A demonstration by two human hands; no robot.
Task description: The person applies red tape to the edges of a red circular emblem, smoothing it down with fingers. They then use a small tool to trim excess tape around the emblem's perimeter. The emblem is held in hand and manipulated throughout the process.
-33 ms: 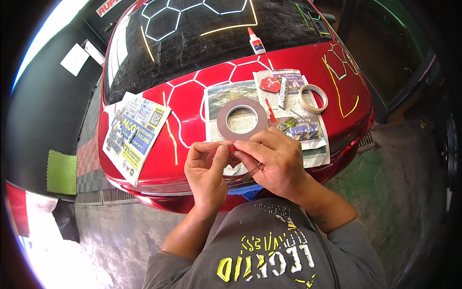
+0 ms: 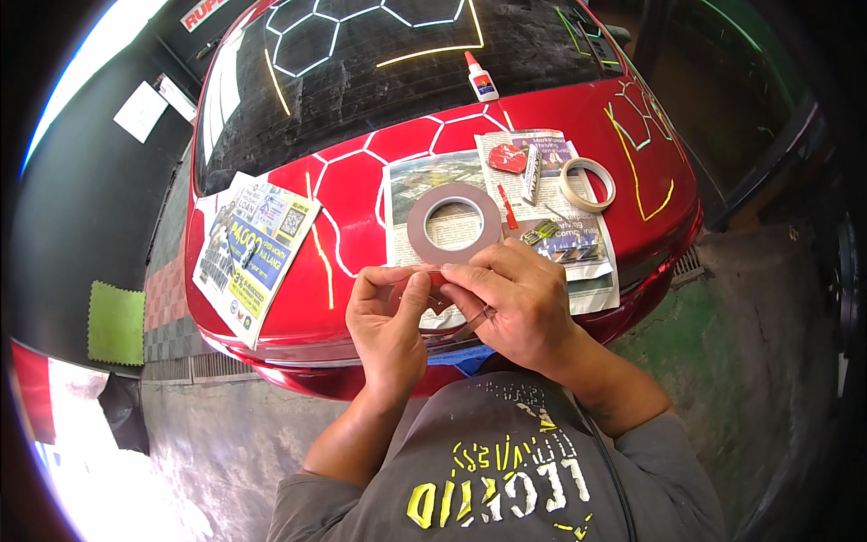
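Above the rear edge of a red car, both my hands meet with fingertips pinched together. My left hand is closed, thumb against index finger, on a small thin piece that I cannot make out. The same piece meets the fingertips of my right hand, also closed. A thin metal tool, maybe tweezers, sticks out below the right fingers. Just beyond the hands a wide roll of grey-brown tape lies flat on newspaper.
Cream masking tape, a red disc-shaped item, a white tube and a red strip lie on the newspaper. A glue bottle is beyond. Printed sheets lie left. Pale hexagon lines cross the car.
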